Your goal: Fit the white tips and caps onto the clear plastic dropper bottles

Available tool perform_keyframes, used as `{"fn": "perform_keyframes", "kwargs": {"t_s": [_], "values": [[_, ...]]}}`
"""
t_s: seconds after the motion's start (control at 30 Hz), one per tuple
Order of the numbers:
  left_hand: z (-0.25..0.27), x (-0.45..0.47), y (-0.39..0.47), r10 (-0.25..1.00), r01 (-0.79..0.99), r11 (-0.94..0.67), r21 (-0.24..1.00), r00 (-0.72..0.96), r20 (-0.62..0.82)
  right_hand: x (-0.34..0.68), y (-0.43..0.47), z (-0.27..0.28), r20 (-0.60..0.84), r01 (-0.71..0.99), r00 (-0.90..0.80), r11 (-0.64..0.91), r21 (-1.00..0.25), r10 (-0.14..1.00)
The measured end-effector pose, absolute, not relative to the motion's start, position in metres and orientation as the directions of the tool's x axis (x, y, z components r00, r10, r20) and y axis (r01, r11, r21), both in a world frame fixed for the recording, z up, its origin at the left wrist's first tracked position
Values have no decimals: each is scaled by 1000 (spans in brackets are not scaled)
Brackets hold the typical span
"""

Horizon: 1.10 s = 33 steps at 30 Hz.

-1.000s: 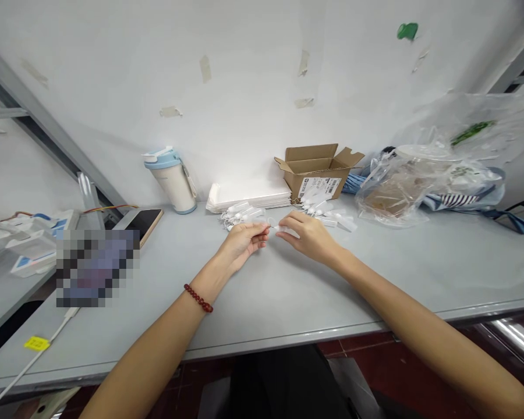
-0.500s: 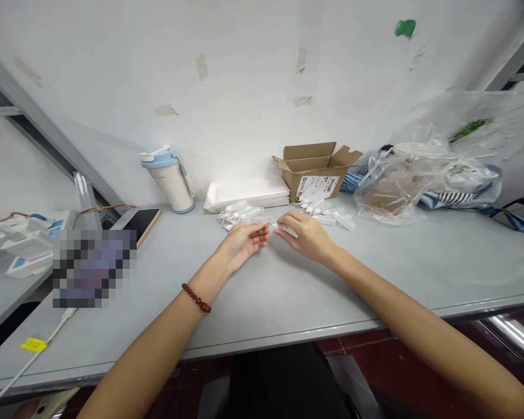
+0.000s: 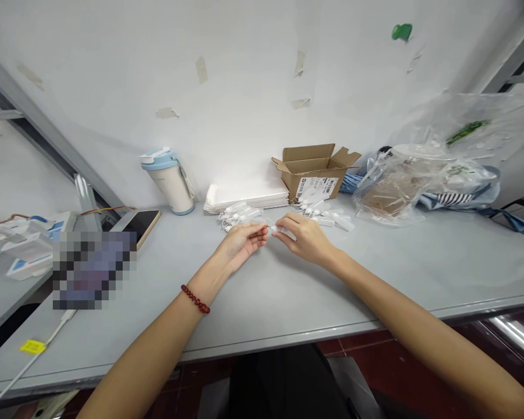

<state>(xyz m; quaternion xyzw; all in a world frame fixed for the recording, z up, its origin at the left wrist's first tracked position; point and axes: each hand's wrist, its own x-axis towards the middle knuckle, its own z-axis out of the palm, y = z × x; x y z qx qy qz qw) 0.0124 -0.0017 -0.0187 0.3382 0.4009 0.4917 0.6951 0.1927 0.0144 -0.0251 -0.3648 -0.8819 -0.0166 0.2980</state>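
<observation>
Above the front half of the grey table, my two hands are nearly fingertip to fingertip. My left hand (image 3: 247, 241), with a red bead bracelet (image 3: 195, 299) at its wrist, pinches the end of a thin, dark, wire-like piece (image 3: 269, 226). A small clear-and-white plastic tube (image 3: 279, 228) is gripped between thumb and fingers of my right hand (image 3: 304, 235), which partly cover it. Just behind lie two heaps of similar tubes with thin loops: a left heap (image 3: 240, 213) and a right heap (image 3: 332, 216).
Flat white boxes or sleeves (image 3: 247, 196) are stacked against the wall beside an open cardboard box (image 3: 317, 174). A tumbler (image 3: 170, 181) stands left of them. Bagged items (image 3: 393, 189) lie right. A phone (image 3: 144, 224) and a white cable (image 3: 26, 364) are at the left.
The view has shifted very slightly. Both hands keep the same pinch and almost the same position.
</observation>
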Motion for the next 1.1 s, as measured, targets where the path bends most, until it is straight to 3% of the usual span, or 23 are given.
{"fn": "perform_keyframes", "kwargs": {"t_s": [0.43,0.87,1.1], "values": [[-20,13,-2,951,-405,294,866,213,-224,194,14,-25,510,650,-558,727,-222,655],[-15,14,-5,974,-356,227,906,74,-215,193,14,-25,513,661,-552,720,-211,657],[-16,14,-5,972,-335,229,914,129,-197,192,13,-26,521,642,-558,734,-222,646]]}}
